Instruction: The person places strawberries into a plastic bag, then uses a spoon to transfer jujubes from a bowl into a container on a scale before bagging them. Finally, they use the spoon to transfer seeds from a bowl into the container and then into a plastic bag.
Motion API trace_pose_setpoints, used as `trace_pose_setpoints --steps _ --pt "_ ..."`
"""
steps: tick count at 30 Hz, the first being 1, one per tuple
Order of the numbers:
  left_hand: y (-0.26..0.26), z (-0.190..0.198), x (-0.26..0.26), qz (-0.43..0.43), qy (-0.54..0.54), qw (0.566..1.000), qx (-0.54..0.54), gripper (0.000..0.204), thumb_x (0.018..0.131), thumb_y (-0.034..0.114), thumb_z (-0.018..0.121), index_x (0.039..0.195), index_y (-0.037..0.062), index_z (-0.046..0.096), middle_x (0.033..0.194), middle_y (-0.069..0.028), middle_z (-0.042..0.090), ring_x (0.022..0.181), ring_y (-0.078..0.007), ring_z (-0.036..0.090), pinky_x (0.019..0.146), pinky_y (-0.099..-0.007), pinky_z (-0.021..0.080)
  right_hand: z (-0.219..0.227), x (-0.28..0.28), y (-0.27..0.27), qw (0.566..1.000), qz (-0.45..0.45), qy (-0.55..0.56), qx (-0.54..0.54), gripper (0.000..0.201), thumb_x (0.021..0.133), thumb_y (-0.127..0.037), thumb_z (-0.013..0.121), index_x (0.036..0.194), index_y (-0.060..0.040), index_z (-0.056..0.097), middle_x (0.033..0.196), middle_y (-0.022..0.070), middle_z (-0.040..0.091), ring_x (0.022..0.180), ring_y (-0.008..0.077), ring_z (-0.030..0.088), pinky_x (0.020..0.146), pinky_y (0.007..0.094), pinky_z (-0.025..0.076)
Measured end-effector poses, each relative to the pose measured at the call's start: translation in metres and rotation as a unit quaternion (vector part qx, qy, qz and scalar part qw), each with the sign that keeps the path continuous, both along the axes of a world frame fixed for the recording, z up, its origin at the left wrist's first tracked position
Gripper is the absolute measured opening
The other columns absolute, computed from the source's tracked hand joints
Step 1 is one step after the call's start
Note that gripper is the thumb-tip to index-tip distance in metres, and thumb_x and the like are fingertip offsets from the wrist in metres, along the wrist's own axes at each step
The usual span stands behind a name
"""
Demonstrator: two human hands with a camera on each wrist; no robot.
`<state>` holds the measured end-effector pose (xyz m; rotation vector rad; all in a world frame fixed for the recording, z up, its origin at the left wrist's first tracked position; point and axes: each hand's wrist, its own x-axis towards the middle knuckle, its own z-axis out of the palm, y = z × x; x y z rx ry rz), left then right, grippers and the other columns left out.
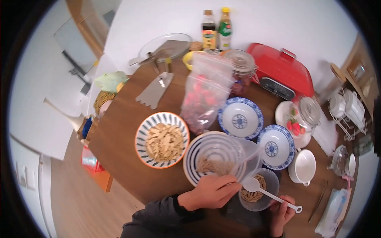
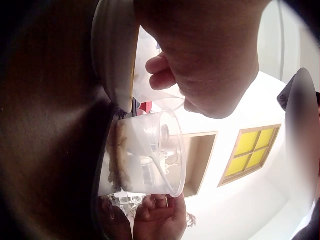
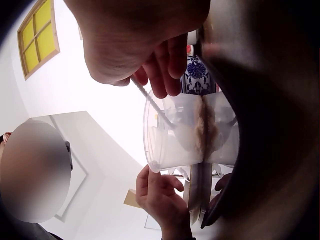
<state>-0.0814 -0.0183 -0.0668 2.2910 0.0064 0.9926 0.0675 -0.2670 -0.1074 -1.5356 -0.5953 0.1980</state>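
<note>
In the head view my left hand (image 1: 210, 192) has curled fingers at the left rim of a clear plastic tub (image 1: 274, 183), pinching the edge. Dry beige slices (image 1: 251, 196) cover the tub's bottom. My right hand (image 1: 282, 214) holds a white long-handled spoon (image 1: 274, 196) by its handle, with the scoop inside the tub's outline. The right wrist view shows the spoon's scoop (image 3: 184, 136) dipping down towards the slices. Behind my left hand stands a blue-ringed bowl (image 1: 190, 160) with a clear plastic bag and beige pieces (image 1: 214, 166) in it.
A striped bowl (image 1: 139, 137) full of beige slices stands left. Two blue-and-white bowls (image 1: 239, 101) (image 1: 293, 148), a white cup (image 1: 302, 166) and a zip bag of red fruit (image 1: 204, 95) surround the tub. A red electric cooker (image 1: 281, 67) and bottles (image 1: 225, 29) stand behind.
</note>
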Motion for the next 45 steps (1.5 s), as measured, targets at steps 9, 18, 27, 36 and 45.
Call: trace_pose_setpoints --steps 9,18,27,36,45 --pt "0.000 0.002 0.001 0.039 0.020 0.999 0.016 0.022 0.073 0.001 0.078 0.094 0.0054 0.074 0.087 -0.0074 0.068 0.062 -0.0227 0.065 0.051 -0.0312 0.050 0.027 -0.003 -0.001 0.994 0.056 0.086 -0.027 0.031 0.104 -0.026 0.056 0.106 0.0043 0.063 0.088 0.0125 0.072 0.073 0.0134 0.064 0.064 0.0248 0.050" --pt "-0.003 0.001 -0.014 0.047 0.100 0.993 0.037 0.018 0.075 0.001 0.075 0.092 0.0055 0.072 0.092 -0.0112 0.067 0.081 -0.0294 0.064 0.072 -0.0358 0.052 0.038 0.009 -0.003 0.987 0.109 0.110 -0.033 0.020 0.099 -0.009 0.058 0.107 0.0069 0.067 0.091 0.0145 0.073 0.082 0.0200 0.070 0.076 0.0296 0.056" --pt "0.000 0.006 -0.006 0.033 0.060 0.996 0.063 0.012 0.085 -0.001 0.073 0.098 -0.0014 0.070 0.094 -0.0175 0.067 0.079 -0.0337 0.066 0.069 -0.0389 0.054 0.042 0.011 -0.001 0.985 0.141 0.096 -0.037 0.024 0.101 -0.012 0.056 0.107 0.0075 0.066 0.090 0.0155 0.071 0.078 0.0188 0.068 0.070 0.0289 0.054" --pt "-0.003 -0.007 -0.014 0.077 0.072 0.993 0.046 0.016 0.079 0.000 0.072 0.095 0.0022 0.069 0.092 -0.0132 0.065 0.081 -0.0290 0.063 0.071 -0.0358 0.051 0.035 0.007 0.000 0.988 0.134 0.074 -0.005 0.021 0.102 -0.007 0.053 0.112 0.0075 0.064 0.093 0.0154 0.071 0.082 0.0184 0.068 0.074 0.0294 0.054" --pt "-0.002 -0.009 -0.012 0.064 0.056 0.995 0.057 0.017 0.081 -0.003 0.071 0.097 0.0012 0.068 0.095 -0.0131 0.064 0.081 -0.0281 0.063 0.071 -0.0347 0.051 0.028 0.001 0.001 0.989 0.104 0.105 0.023 0.019 0.102 -0.010 0.058 0.113 0.0042 0.066 0.093 0.0114 0.072 0.081 0.0150 0.069 0.073 0.0272 0.056"
